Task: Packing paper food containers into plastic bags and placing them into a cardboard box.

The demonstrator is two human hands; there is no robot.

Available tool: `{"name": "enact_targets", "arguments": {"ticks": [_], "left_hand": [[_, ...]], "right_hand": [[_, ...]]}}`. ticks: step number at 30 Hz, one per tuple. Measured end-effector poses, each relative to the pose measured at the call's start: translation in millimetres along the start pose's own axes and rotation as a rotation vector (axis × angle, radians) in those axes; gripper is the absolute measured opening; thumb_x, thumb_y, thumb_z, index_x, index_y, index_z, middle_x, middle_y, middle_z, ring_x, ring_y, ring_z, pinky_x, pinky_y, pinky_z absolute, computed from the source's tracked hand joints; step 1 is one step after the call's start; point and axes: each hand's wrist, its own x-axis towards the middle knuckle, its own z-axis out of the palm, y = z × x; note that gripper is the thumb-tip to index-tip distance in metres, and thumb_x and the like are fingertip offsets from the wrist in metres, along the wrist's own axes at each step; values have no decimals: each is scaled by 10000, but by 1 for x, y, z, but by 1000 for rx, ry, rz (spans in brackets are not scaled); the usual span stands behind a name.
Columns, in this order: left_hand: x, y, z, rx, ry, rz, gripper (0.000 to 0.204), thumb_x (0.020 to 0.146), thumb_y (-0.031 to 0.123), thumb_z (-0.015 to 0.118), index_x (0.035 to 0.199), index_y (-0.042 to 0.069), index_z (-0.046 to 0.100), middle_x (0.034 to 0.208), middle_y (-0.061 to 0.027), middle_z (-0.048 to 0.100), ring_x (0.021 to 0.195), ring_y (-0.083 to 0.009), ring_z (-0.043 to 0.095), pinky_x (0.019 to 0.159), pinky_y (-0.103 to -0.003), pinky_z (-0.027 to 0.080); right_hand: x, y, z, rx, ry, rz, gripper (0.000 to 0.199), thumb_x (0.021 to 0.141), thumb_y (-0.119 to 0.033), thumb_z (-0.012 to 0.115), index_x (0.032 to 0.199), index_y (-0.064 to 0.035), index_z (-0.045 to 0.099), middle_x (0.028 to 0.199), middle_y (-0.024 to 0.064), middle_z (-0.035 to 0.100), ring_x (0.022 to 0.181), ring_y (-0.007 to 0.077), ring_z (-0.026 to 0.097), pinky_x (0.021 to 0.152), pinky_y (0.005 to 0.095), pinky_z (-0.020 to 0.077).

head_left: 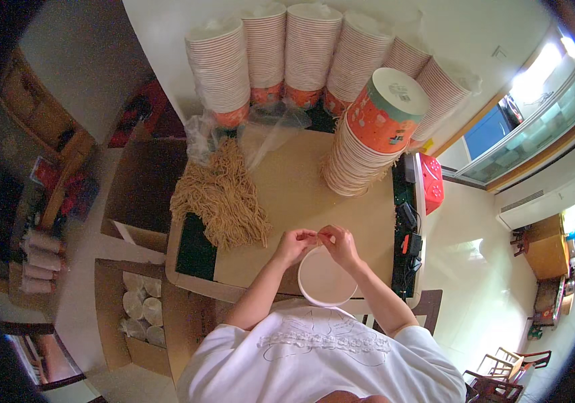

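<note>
A white paper bucket stands open-end up at the table's near edge, close against my body. My left hand and my right hand meet at its far rim, fingertips pinched together. Between them is what looks like a thin tan cord, mostly hidden by the fingers. Beyond my left hand lies a loose heap of tan cords. Ahead and to the right, a tilted stack of paper buckets has an orange and green printed bucket upside down on top, with cord strands along its side.
Several tall stacks of nested buckets in clear plastic line the table's back against the wall. Cardboard covers the tabletop. A red box and black chargers sit along the right edge. An open carton stands at lower left.
</note>
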Motion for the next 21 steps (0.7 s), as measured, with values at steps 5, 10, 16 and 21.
{"name": "enact_targets", "arguments": {"ticks": [5,10,16,21], "left_hand": [[-1,4,3,213,83,160,101,742,71,631,826,15,631,761,-43,635,679,-86,565,613,-233,453],[-1,3,4,288,125,220,66,747,66,615,781,10,626,733,-42,635,661,-85,568,619,-230,452],[0,-1,1,120,118,156,53,762,48,575,739,3,592,707,-65,628,658,-103,584,609,-231,457],[5,-7,-1,111,100,153,39,760,35,570,738,6,583,703,-69,626,647,-107,584,606,-229,459]], "right_hand": [[0,2,2,1,-2,9,62,717,-57,596,767,-21,602,717,120,600,650,252,584,584,324,462],[0,3,4,-2,-10,24,87,726,-64,598,797,-14,597,717,121,605,645,241,589,584,319,466],[-1,6,8,93,-37,159,142,754,-115,623,800,2,559,715,110,613,662,172,597,600,293,471],[-1,17,9,19,-206,233,165,740,-128,643,773,8,556,693,83,606,654,130,576,611,275,469]]}}
